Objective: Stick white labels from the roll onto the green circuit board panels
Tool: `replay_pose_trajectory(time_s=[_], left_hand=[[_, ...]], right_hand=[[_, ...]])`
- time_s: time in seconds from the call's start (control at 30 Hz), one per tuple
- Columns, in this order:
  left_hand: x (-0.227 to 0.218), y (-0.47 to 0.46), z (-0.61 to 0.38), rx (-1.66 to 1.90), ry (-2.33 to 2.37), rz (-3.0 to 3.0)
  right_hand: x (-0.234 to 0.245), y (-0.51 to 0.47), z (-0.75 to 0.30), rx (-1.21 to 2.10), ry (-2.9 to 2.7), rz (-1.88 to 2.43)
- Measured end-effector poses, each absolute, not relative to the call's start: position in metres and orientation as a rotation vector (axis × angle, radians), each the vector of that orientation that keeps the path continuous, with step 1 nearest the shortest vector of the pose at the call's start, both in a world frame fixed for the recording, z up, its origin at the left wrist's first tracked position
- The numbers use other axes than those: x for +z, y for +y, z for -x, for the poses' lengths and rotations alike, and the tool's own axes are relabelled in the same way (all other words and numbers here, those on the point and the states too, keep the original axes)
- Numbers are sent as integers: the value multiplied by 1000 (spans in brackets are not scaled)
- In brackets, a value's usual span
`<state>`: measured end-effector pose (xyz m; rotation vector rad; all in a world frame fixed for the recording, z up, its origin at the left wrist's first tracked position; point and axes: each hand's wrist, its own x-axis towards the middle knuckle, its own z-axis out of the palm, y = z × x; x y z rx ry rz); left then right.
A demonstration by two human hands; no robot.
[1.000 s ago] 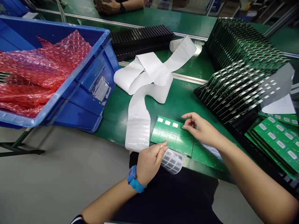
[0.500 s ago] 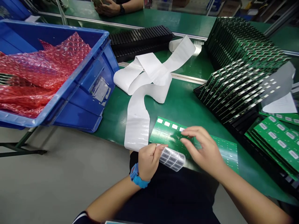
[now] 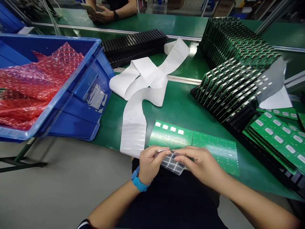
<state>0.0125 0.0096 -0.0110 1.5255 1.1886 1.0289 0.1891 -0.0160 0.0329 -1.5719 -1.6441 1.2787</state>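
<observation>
Now grips a strip of labels [image 3: 172,164] in the left hand [image 3: 150,161] and pinches its upper edge with the right hand [image 3: 199,161], just short of the stickered green board [image 3: 170,136] lying beyond both.

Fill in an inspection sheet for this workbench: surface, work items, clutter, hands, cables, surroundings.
Surface: green bench
Work items: left board with four white labels; right board beside it; printed label sheet
Clutter: loose white strip, looped
Hands: left hand grips label sheet; right hand at its edge
Cables: none made out clearly; upper-left background too small to tell
Surroundings: blue crate of red bubble wrap; racked green boards; co-worker's hand
</observation>
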Motion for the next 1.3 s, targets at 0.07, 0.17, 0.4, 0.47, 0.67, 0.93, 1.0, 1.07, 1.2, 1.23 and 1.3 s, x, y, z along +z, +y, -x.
replay_pose_trajectory(time_s=[0.07,0.17,0.4,0.47,0.67,0.93,1.0,1.07,1.2,1.23,1.3], left_hand=[[-10,10,-15,997,1214,-1479],[-9,12,-15,960,1194,-1508],[-8,11,-18,816,1233,-1528],[-9,9,-20,752,1133,-1591],[-15,5,-24,639,1037,-1756],[-15,7,-25,596,1086,-1748],[-13,7,-26,595,1100,-1728],[-10,7,-26,582,1110,-1702],[-4,6,-26,527,1118,-1639],[-3,6,-25,520,1119,-1624],[0,5,-25,516,1122,-1596]], right_hand=[[34,-19,-191,1294,-1626,1608],[37,-20,-195,1234,-1636,1598],[26,15,-235,1069,-1467,1738],[17,28,-249,1070,-1502,1894],[2,39,-254,1052,-1707,2025],[5,23,-255,457,-1847,1957],[6,20,-265,688,-1752,1883],[7,18,-273,954,-1708,1818],[4,17,-273,1040,-1728,1842],[3,17,-271,1009,-1737,1858],[-1,17,-267,927,-1759,1882]])
